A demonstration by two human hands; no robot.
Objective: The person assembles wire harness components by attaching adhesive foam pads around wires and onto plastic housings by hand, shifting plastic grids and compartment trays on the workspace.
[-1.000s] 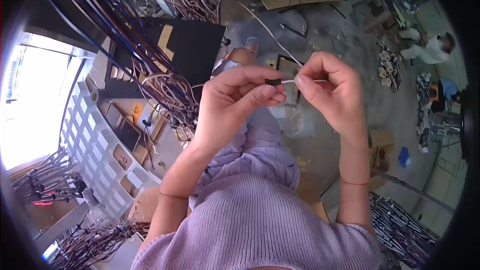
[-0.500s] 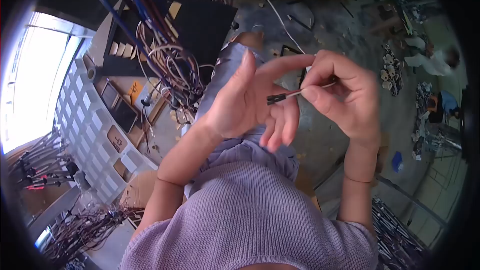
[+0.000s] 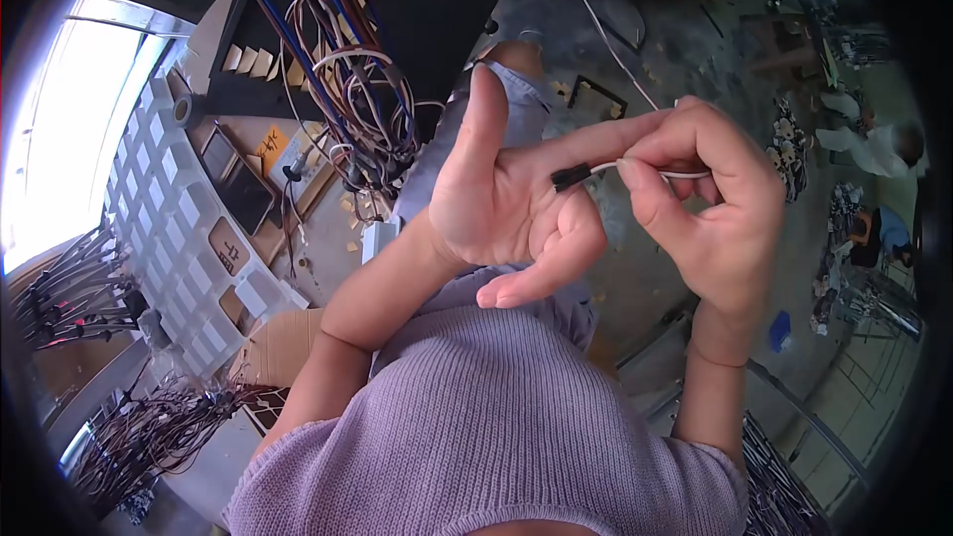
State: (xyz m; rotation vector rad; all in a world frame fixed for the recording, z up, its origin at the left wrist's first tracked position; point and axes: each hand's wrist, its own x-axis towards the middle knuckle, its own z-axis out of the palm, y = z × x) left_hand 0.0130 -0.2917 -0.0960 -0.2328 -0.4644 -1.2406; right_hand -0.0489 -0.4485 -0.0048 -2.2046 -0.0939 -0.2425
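Note:
Between thumb and fingertips, my right hand [image 3: 710, 203] pinches a thin white wire [image 3: 606, 167] just behind its end. A small black connector [image 3: 571, 178] sits on that end, in front of my left palm; whether it touches the skin I cannot tell. My left hand [image 3: 521, 189] is turned palm up, thumb stretched out and index finger reaching toward the right fingertips. Its other fingers are partly bent, with nothing gripped in them. A pale cable [image 3: 606, 35] runs from the top down behind my right fingertips.
A thick bundle of wires [image 3: 347, 89] hangs at the left over a black board [image 3: 437, 25]. Further left are a grey tray with raised blocks [image 3: 184, 208] and a dark framed panel [image 3: 236, 184]. Cable heaps [image 3: 149, 432] lie lower left. A co-worker [image 3: 884, 233] is at the far right.
Both hands and the connector have shifted slightly right. My left thumb is more upright and the lower fingers have bent differently. The connector has turned, its wire now curving up to the right hand.

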